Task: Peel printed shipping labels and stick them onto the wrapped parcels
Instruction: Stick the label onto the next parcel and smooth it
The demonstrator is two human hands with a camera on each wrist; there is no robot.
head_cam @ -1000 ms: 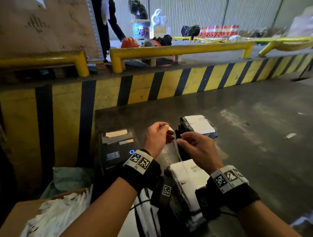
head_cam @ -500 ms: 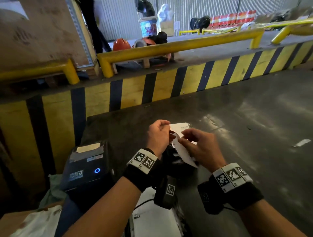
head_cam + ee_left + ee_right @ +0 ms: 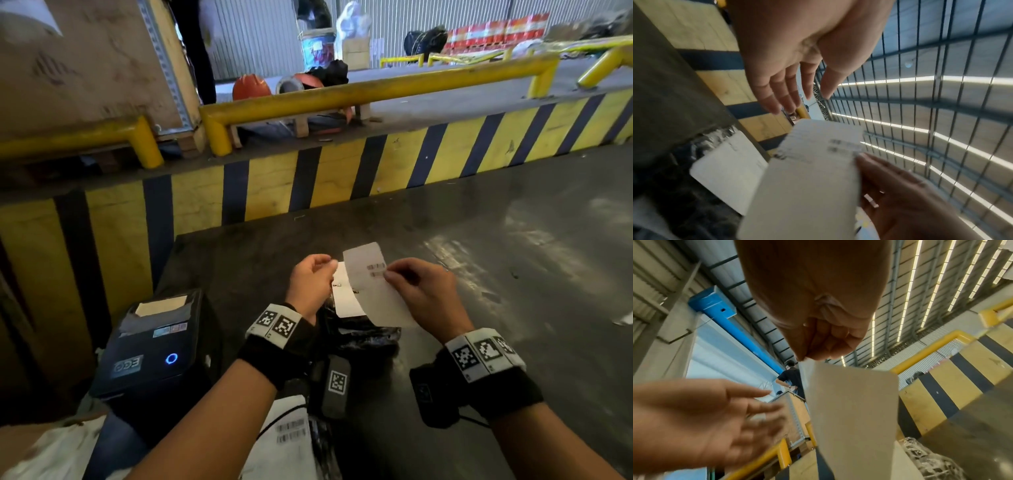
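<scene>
My right hand (image 3: 390, 275) pinches a white shipping label (image 3: 371, 287) with printed barcodes and holds it up above the table. In the right wrist view the fingers (image 3: 807, 356) grip its top corner and the label (image 3: 851, 402) hangs below. My left hand (image 3: 325, 270) is just left of the label; in the left wrist view its fingers (image 3: 785, 100) are straight and apart from the label (image 3: 813, 170). Beneath lies a parcel in black wrap (image 3: 370, 337) bearing a white label (image 3: 344, 301).
A black label printer (image 3: 150, 346) with a blue light stands at the left. Another labelled parcel (image 3: 291, 442) lies close to me. A cardboard box of white scraps (image 3: 51, 452) sits bottom left. A yellow-and-black striped barrier (image 3: 342, 178) bounds the grey table (image 3: 513, 274).
Both hands were pinching the label half a second ago. Now my left hand has let go, and my right hand has lifted the label higher.
</scene>
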